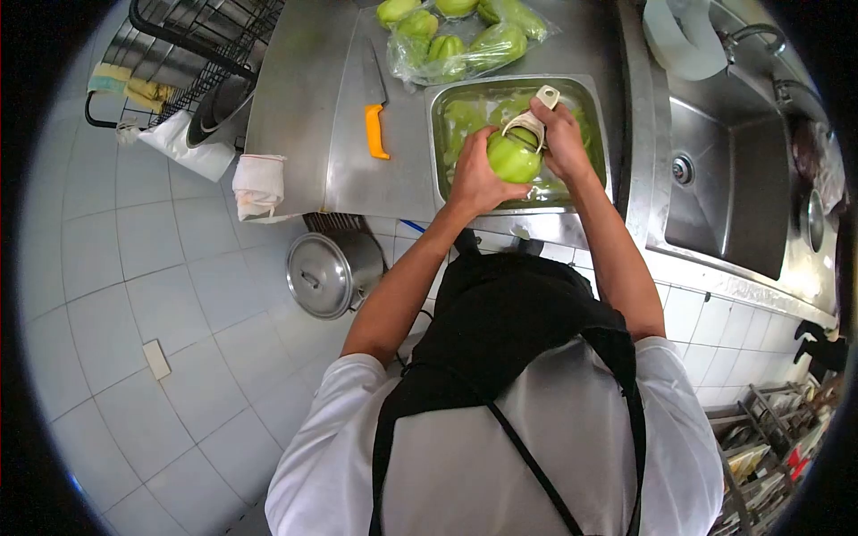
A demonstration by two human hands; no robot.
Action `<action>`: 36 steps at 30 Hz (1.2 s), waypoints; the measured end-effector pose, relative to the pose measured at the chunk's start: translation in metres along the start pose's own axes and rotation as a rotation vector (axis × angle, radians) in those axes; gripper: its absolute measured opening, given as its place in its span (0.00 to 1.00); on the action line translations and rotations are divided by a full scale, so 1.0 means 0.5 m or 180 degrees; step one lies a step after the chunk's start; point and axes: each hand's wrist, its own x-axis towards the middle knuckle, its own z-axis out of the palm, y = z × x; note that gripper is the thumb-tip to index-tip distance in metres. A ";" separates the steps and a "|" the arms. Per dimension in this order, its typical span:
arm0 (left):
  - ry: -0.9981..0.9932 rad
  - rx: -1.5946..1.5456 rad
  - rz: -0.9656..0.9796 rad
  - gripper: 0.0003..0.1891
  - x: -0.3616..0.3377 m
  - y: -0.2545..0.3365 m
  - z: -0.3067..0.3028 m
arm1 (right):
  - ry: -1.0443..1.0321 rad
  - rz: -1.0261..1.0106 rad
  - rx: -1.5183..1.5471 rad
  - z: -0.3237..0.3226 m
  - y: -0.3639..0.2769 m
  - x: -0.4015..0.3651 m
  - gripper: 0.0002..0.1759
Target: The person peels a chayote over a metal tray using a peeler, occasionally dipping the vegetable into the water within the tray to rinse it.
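Over a metal tray (pixel 435 134) with green pieces in it, my left hand (pixel 478 174) is wrapped round a round green vegetable (pixel 514 161). A pale peeler (pixel 548 96) is gripped in my right hand (pixel 561 138), its head against the top of the vegetable. Behind the tray lies a clear plastic bag (pixel 407 67) holding several green vegetables (pixel 498 46). To the left, a knife with an orange handle (pixel 375 132) rests on the steel counter (pixel 349 179).
A steel sink (pixel 724 170) with faucets is at the right. A lidded pot (pixel 320 275) stands on the tiled floor below the counter. A rolled cloth (pixel 259 185) sits at the counter's left corner, beside a wire rack (pixel 210 31).
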 end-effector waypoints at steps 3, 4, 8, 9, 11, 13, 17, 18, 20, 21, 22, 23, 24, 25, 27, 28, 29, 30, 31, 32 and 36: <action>-0.0058 -0.0024 -0.0011 0.53 0.000 0.008 -0.003 | -0.0041 0.0222 -0.0095 0.006 -0.027 -0.015 0.08; -0.0043 -0.0033 0.0004 0.53 0.000 0.012 -0.006 | -0.0045 0.0230 -0.0108 0.004 -0.028 -0.015 0.08; 0.0054 0.0021 0.0175 0.53 0.003 0.001 -0.006 | -0.0030 0.0378 0.0060 -0.007 -0.023 -0.002 0.08; 0.0047 0.0033 0.0187 0.53 0.005 0.000 -0.007 | -0.0018 0.0441 0.0157 -0.008 -0.019 0.003 0.08; 0.0020 0.0056 0.0189 0.53 0.002 -0.003 -0.010 | 0.0173 0.0591 0.0338 -0.014 -0.012 0.009 0.09; 0.0073 0.0102 0.0252 0.53 -0.002 -0.008 -0.010 | 0.0281 0.0713 0.0477 -0.013 -0.003 0.018 0.10; 0.0132 0.0018 0.0169 0.53 -0.011 -0.009 -0.005 | 0.0372 0.0856 0.0716 -0.038 0.020 0.039 0.10; 0.0238 -0.0018 0.0207 0.52 -0.012 -0.014 -0.002 | 0.0378 0.0883 0.0782 -0.039 0.026 0.048 0.11; 0.0446 -0.0088 0.0307 0.51 -0.014 -0.021 0.005 | 0.0366 0.0994 0.1008 -0.041 0.036 0.067 0.11; 0.0491 -0.0084 0.0243 0.51 -0.019 -0.021 0.007 | 0.0375 0.1057 0.1125 -0.045 0.044 0.068 0.11; 0.0531 -0.0085 0.0182 0.52 -0.023 -0.020 0.010 | 0.0461 0.1025 0.1147 -0.049 0.053 0.068 0.11; 0.0586 -0.0078 0.0132 0.52 -0.024 -0.020 0.011 | 0.0526 0.0985 0.1168 -0.047 0.062 0.071 0.12; 0.0677 -0.0161 0.0179 0.52 -0.024 -0.022 0.011 | 0.0583 0.0929 0.1195 -0.045 0.072 0.080 0.12; 0.0762 -0.0252 0.0224 0.52 -0.028 -0.024 0.013 | 0.0557 0.0943 0.1304 -0.050 0.077 0.087 0.12; 0.0888 -0.0344 0.0263 0.52 -0.032 -0.025 0.009 | 0.0894 0.0566 0.0947 -0.053 0.055 0.063 0.11; 0.0921 -0.0346 0.0255 0.52 -0.035 -0.020 0.001 | 0.1059 0.0398 0.0763 -0.048 0.046 0.046 0.11; 0.0978 -0.0361 0.0260 0.52 -0.029 -0.013 -0.002 | 0.1154 0.0434 0.0578 -0.057 0.043 0.051 0.10; 0.0897 -0.0308 0.0240 0.52 -0.029 -0.012 -0.004 | 0.1043 -0.0095 -0.0116 -0.049 0.042 0.047 0.10; 0.0801 -0.0245 0.0208 0.53 -0.032 -0.013 -0.008 | 0.0918 -0.0610 -0.0792 -0.039 0.046 0.037 0.10; 0.0726 -0.0177 0.0214 0.53 -0.024 -0.015 -0.014 | 0.0758 -0.1171 -0.1449 -0.029 0.041 0.039 0.10; 0.0679 -0.0260 0.0107 0.54 -0.025 -0.014 -0.008 | 0.0496 -0.1551 -0.2245 -0.036 0.001 0.043 0.13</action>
